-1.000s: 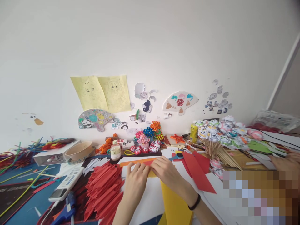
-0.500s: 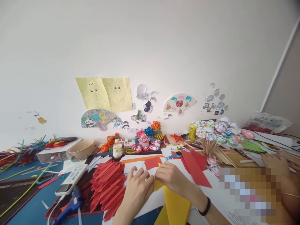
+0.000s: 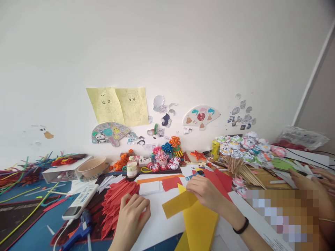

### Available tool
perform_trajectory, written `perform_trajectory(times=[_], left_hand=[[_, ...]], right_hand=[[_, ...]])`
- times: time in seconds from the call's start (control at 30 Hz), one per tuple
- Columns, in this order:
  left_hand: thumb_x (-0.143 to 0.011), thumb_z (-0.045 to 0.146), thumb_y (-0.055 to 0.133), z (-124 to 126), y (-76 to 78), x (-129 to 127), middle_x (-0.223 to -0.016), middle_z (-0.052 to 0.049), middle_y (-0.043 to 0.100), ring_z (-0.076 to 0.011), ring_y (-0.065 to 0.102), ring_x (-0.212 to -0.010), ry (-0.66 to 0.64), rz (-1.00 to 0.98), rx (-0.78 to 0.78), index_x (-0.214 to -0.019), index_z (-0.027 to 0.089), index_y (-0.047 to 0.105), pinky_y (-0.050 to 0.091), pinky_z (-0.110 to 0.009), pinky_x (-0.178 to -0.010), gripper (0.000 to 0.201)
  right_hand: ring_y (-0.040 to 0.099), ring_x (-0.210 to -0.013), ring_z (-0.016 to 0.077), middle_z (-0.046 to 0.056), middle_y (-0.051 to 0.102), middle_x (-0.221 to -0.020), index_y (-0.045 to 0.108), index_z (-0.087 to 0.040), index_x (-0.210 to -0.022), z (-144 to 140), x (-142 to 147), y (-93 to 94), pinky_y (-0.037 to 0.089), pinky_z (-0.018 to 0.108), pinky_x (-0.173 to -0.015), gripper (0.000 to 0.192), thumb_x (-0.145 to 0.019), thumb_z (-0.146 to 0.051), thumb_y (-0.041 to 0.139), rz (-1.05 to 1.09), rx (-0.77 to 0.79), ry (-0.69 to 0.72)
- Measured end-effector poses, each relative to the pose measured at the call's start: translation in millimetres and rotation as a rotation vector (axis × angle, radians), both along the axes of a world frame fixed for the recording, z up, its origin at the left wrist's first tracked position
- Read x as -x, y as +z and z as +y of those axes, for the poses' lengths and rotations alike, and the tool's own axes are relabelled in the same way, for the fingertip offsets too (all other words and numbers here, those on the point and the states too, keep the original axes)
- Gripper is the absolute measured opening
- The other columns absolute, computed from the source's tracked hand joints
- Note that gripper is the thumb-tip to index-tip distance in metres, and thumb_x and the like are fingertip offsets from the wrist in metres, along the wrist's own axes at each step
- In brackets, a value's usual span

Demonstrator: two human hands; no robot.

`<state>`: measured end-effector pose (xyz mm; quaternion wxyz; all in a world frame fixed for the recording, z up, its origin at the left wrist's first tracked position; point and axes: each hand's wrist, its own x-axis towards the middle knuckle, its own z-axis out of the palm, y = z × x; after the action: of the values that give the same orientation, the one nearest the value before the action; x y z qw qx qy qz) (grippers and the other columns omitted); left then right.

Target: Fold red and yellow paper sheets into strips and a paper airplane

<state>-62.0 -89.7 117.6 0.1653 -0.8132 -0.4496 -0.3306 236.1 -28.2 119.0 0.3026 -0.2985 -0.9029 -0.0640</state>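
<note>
My right hand (image 3: 206,195) pinches a yellow paper strip (image 3: 174,205) near its right end. The strip slants left over a white sheet (image 3: 154,226), and part of it is hidden behind my fingers. Beneath that hand lies a larger folded yellow paper (image 3: 201,223), reaching to the bottom edge. My left hand (image 3: 134,214) hovers apart from the yellow strip, fingers loosely bent and spread, nothing seen in them. It is beside a heap of folded red paper pieces (image 3: 119,200).
A blue glue gun (image 3: 78,232) and a white power strip (image 3: 82,200) lie at left. Behind stand a small jar (image 3: 132,167) and paper flowers (image 3: 161,155). Wooden sticks (image 3: 247,172) and red paper (image 3: 216,181) lie right. Another person's hand (image 3: 305,181) is at far right.
My left hand has come off the yellow paper and moved left. My right hand has shifted right and up a little with the strip, which now shows more fully.
</note>
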Motion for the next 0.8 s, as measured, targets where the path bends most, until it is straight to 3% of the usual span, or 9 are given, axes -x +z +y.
perform_trajectory(times=[0.2, 0.27, 0.4, 0.63, 0.8], left_hand=[[-0.091, 0.026, 0.053, 5.6, 3.5, -59.5, -0.094, -0.001, 0.070, -0.0209, 0.058, -0.087, 0.028, -0.026, -0.087, -0.104, 0.024, 0.062, 0.027, -0.040, -0.090, 0.016], [-0.091, 0.023, 0.051, 12.0, -1.5, -74.3, -0.087, -0.001, 0.069, -0.0202, 0.057, -0.082, 0.015, 0.021, -0.057, -0.096, 0.023, 0.062, 0.027, -0.040, -0.089, 0.012], [-0.092, 0.011, 0.042, 19.7, -9.2, -74.4, -0.067, 0.002, 0.061, -0.0171, 0.052, -0.070, -0.038, 0.031, -0.034, -0.076, 0.021, 0.058, 0.029, -0.038, -0.086, 0.025], [-0.090, 0.024, 0.054, 17.8, -9.5, -73.1, -0.081, 0.000, 0.066, -0.0194, 0.054, -0.081, -0.031, 0.068, 0.014, -0.089, 0.022, 0.060, 0.027, -0.040, -0.088, 0.006], [-0.088, 0.008, 0.047, 21.9, -15.8, -79.2, -0.063, 0.002, 0.059, -0.0173, 0.051, -0.071, -0.083, 0.067, -0.048, -0.071, 0.021, 0.057, 0.027, -0.040, -0.089, 0.023]], right_hand=[[0.047, -0.070, 0.0162, 0.003, 0.060, -0.075, 0.057, -0.018, -0.078, -8.5, 29.6, 4.5, 0.030, 0.030, -0.065, 0.022, -0.092, -0.013, 0.041, -0.105, 0.004, 0.017], [0.045, -0.068, 0.0152, 0.002, 0.059, -0.072, 0.056, -0.018, -0.074, -9.0, 37.0, 4.0, 0.029, 0.030, -0.063, 0.021, -0.091, -0.015, 0.044, -0.119, -0.008, 0.031], [0.044, -0.064, 0.0138, -0.001, 0.058, -0.068, 0.054, -0.019, -0.069, -3.8, 32.6, -2.9, 0.027, 0.029, -0.062, 0.016, -0.081, -0.009, 0.050, -0.118, 0.008, 0.022], [0.047, -0.064, 0.0139, -0.001, 0.059, -0.068, 0.057, -0.019, -0.071, -3.8, 24.6, -7.1, 0.031, 0.028, -0.063, 0.016, -0.079, -0.008, 0.049, -0.064, 0.080, 0.030], [0.050, -0.063, 0.0145, 0.000, 0.061, -0.069, 0.058, -0.021, -0.069, -11.1, 33.2, 0.8, 0.035, 0.029, -0.062, 0.018, -0.077, -0.007, 0.049, -0.045, 0.109, 0.073]])
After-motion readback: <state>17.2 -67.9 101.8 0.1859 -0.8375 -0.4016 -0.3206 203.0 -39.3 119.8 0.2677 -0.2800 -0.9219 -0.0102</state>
